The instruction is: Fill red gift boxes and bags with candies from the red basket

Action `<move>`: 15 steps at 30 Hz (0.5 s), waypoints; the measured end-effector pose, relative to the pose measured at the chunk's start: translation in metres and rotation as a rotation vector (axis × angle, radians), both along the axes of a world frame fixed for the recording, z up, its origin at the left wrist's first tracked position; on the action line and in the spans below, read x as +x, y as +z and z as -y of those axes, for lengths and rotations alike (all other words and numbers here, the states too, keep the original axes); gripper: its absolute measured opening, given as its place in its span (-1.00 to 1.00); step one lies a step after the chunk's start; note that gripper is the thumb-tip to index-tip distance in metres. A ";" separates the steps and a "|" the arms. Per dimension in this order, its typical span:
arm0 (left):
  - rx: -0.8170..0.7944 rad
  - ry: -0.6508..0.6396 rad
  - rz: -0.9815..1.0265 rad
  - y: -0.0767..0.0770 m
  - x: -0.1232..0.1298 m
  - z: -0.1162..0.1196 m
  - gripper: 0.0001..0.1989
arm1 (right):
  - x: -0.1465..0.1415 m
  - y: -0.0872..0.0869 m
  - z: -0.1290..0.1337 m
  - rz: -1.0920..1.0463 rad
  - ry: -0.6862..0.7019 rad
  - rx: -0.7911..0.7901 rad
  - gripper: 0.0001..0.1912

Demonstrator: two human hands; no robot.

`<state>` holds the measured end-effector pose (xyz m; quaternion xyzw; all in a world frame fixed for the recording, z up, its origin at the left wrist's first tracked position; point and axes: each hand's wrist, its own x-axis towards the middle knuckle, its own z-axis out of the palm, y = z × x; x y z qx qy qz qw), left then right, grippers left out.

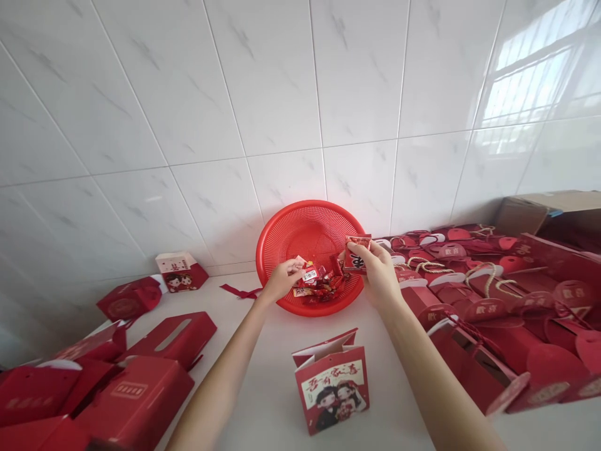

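Observation:
My left hand [282, 279] is over the near left part of a red plastic basket [270, 241]. Its fingers are closed on a small wrapped candy [310, 274] with a white and red wrapper. My right hand [374, 266], at the basket's right rim, pinches a red candy packet [355, 258] with dark lettering. Several wrapped candies [323, 289] lie in the bottom of the basket. In front of me, between my forearms, an open red gift box [334, 388] with a cartoon couple on it stands upright. Its inside is mostly hidden.
Red gift boxes [134, 401] lie and stand at the left, with a small printed box [181, 272] by the wall. Many red boxes with rope handles [493, 300] fill the right side. A cardboard box [554, 203] stands behind them. The tiled wall [282, 94] bounds the table.

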<state>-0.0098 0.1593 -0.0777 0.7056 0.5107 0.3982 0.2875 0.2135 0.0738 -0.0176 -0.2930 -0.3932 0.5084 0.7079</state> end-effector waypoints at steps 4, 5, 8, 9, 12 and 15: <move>0.054 -0.016 0.194 0.004 0.011 0.008 -0.56 | -0.001 0.000 -0.001 0.030 0.008 -0.017 -0.74; 0.081 -0.015 0.246 0.007 0.015 0.011 -0.52 | -0.001 -0.001 -0.001 0.031 0.006 -0.028 -0.74; 0.208 -0.016 0.373 0.021 0.028 0.026 -0.49 | -0.001 -0.001 -0.003 0.033 0.008 -0.112 -0.71; 0.264 -0.029 0.395 0.027 0.033 0.031 -0.52 | -0.001 -0.002 -0.003 0.028 0.021 -0.147 -0.69; 0.489 -0.117 0.341 0.044 0.047 0.049 -0.70 | 0.000 -0.002 -0.004 0.014 0.130 -0.192 -0.64; 0.658 -0.219 0.164 0.055 0.057 0.060 -0.83 | 0.001 0.000 -0.001 0.032 0.244 -0.156 -0.60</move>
